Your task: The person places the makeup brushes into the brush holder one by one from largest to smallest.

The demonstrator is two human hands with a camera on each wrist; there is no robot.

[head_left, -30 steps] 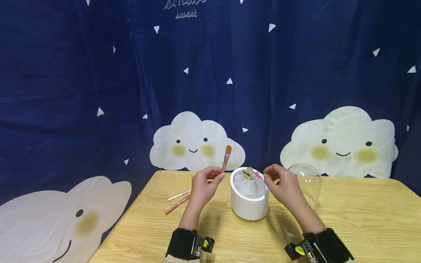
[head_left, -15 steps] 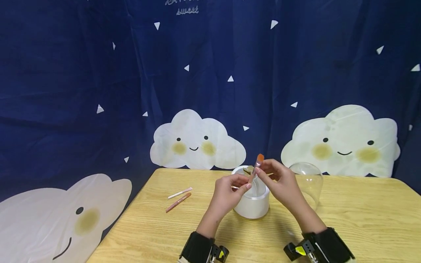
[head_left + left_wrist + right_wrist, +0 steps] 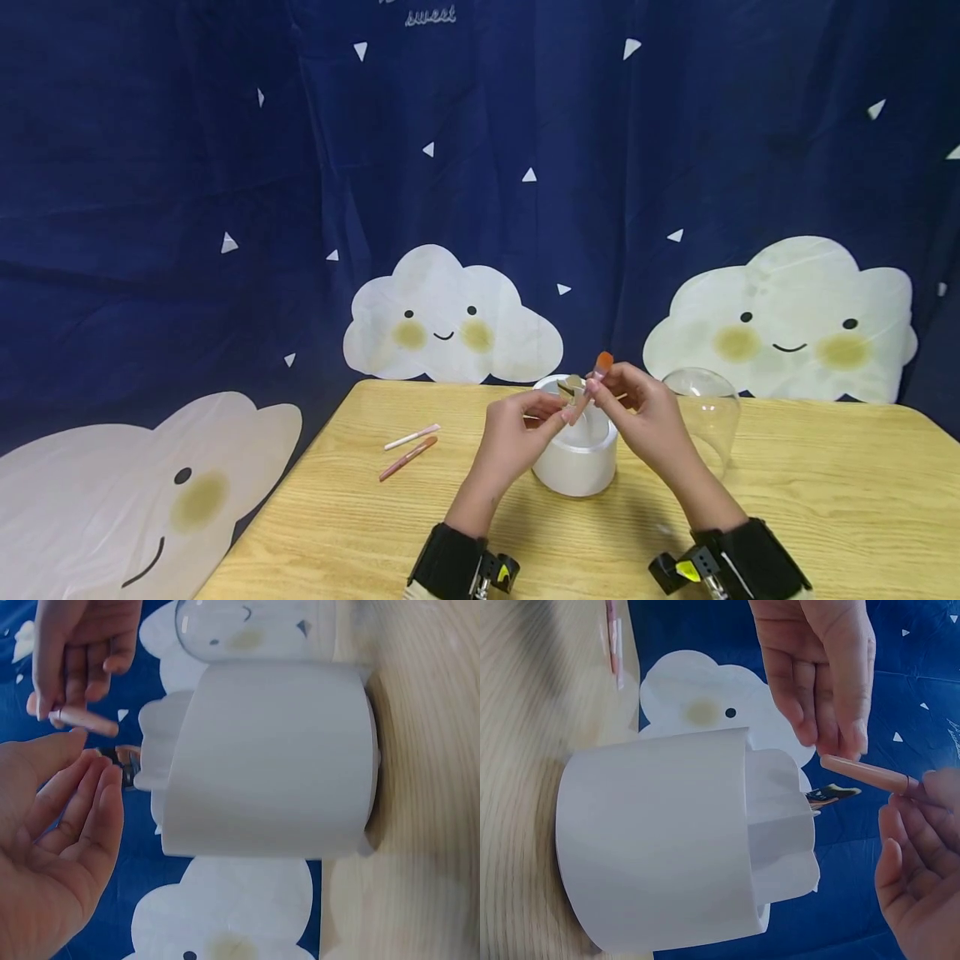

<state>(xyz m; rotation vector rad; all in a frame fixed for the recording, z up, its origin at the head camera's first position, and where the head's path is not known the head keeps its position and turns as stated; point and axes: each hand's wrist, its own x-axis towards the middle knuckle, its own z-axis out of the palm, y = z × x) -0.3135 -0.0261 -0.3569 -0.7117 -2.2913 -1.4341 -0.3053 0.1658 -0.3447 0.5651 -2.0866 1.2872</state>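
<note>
My right hand (image 3: 648, 417) pinches a makeup brush (image 3: 870, 775) with orange bristles and a pinkish handle, tilted above a white round brush holder (image 3: 576, 473). Close to the handle's bottom end is my left hand (image 3: 517, 433), its fingers loosely bent. In both wrist views its fingertips lie beside the handle without gripping it; whether they touch cannot be told. A pale scalloped insert (image 3: 780, 817) fills the holder. Out of its top sticks a small gold and dark piece (image 3: 832, 795), partly hidden in the head view by the hands.
A clear dome cover (image 3: 708, 417) stands right of the holder. A white-handled brush (image 3: 412, 437) and a pink brush (image 3: 408, 459) lie on the wooden table (image 3: 825, 492) at the left. Behind hangs a blue curtain (image 3: 480, 200) with clouds.
The left hand brought the brush from the left over the holder to the right hand. The right hand now pinches it near the bristles, and the left hand's grip has loosened.
</note>
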